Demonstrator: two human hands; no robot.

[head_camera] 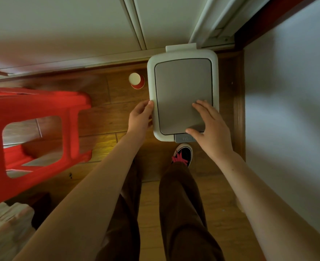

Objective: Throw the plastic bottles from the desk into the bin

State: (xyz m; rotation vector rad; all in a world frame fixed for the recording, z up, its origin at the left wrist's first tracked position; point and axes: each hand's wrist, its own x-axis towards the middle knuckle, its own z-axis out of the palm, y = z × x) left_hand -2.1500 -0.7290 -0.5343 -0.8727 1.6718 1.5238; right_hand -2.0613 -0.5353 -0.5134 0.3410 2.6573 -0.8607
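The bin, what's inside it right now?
Can't tell. The bin has its grey lid shut, so the inside is hidden. The right hand rests on the lid; the left hand touches the rim.

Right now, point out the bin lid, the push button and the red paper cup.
bin lid (181, 91), head view, bare grey centre of the panel.
push button (183, 138), head view, grey tab at the near edge.
red paper cup (138, 84), head view, its red side wall.
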